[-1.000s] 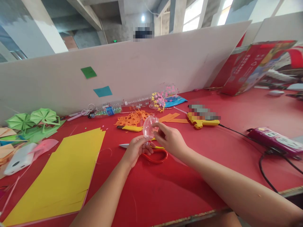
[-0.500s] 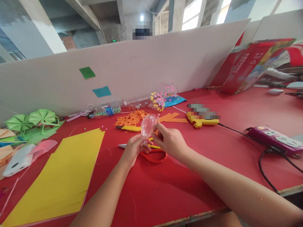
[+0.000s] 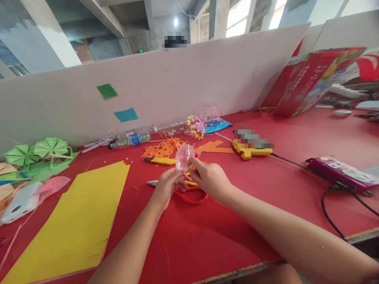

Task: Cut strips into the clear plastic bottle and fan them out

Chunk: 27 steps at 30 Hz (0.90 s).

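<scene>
Object: clear plastic shell [image 3: 184,156], held just above the red table [image 3: 237,236], over the scissors [image 3: 192,196].
Left hand [image 3: 167,187]: fingers closed on the shell's lower end.
Right hand [image 3: 211,177]: fingertips pinch the shell's right side.
Handling: probably light, thin-walled, slick and easily dented; grip lightly at the stiffer lower end.

Scissors [image 3: 191,196]: red handles and one blade tip show. The pivot and the rest are hidden under the left hand [image 3: 167,188] and right hand [image 3: 211,179].
Clear plastic piece [image 3: 184,156], pinched by both hands: lower end covered by fingers, exact form cannot be told.
Glue gun [image 3: 251,149]: upper body blurred out.
Blurred patch [image 3: 174,41] above the divider board [image 3: 177,86]: content unreadable.
Bottle [image 3: 133,139]: label too small to read.
Yellow sheet [image 3: 68,225]: cut by bottom edge.
White case [image 3: 17,202]: cut by left edge.
Power strip [image 3: 340,171]: cable [image 3: 328,213] runs off the right edge.
</scene>
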Each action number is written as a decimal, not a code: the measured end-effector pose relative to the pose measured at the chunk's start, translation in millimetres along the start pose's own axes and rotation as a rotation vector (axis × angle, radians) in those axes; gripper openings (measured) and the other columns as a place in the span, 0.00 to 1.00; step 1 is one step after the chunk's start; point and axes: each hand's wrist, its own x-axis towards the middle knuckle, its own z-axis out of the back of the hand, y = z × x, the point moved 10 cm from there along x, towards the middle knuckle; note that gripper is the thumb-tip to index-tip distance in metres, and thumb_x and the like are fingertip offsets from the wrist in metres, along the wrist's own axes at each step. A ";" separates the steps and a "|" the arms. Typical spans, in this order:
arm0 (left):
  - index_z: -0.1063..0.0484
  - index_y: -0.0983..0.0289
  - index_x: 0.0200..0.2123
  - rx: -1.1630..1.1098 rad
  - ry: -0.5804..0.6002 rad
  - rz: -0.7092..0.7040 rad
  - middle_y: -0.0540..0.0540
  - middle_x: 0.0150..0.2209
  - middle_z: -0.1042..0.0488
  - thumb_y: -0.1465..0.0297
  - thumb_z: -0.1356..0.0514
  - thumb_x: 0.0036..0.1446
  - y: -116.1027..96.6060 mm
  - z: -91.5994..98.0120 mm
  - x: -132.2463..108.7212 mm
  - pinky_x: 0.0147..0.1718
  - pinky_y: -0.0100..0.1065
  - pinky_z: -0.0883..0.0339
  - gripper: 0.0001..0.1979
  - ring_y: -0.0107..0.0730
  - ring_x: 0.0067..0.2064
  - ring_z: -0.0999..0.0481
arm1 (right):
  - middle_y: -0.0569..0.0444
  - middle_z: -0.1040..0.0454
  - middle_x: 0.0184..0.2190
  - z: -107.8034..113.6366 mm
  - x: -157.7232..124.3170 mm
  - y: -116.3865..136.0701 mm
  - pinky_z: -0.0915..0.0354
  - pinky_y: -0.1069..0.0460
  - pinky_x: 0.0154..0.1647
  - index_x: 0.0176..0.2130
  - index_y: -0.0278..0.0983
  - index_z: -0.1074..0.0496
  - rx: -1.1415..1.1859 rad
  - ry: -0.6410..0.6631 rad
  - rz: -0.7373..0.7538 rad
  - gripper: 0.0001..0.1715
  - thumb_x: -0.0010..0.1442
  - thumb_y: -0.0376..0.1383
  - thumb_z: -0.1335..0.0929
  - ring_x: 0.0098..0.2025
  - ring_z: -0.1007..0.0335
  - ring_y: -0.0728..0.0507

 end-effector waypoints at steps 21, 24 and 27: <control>0.30 0.66 0.31 -0.108 0.100 0.030 0.51 0.21 0.27 0.64 0.36 0.51 1.8 -10.0 -2.5 0.21 0.26 0.36 0.11 0.28 0.22 0.26 | 0.58 0.33 0.17 10.0 -2.7 5.6 0.53 0.56 0.22 0.33 0.37 0.30 0.080 -0.083 0.084 0.11 0.63 0.34 0.40 0.18 0.44 0.51; 0.30 0.66 0.29 -0.123 0.098 0.023 0.52 0.20 0.27 0.62 0.36 0.51 1.2 -10.0 -2.6 0.22 0.27 0.35 0.12 0.28 0.22 0.26 | 0.58 0.33 0.18 6.9 -4.3 12.6 0.54 0.56 0.22 0.30 0.38 0.31 0.093 -0.052 0.134 0.12 0.63 0.33 0.40 0.18 0.44 0.51; 0.30 0.67 0.29 -0.143 0.090 0.019 0.51 0.19 0.27 0.62 0.36 0.51 0.6 -9.6 -2.2 0.22 0.27 0.35 0.13 0.27 0.21 0.27 | 0.58 0.33 0.17 2.8 -5.9 18.7 0.55 0.55 0.22 0.28 0.38 0.32 0.106 -0.024 0.179 0.13 0.62 0.32 0.40 0.19 0.44 0.51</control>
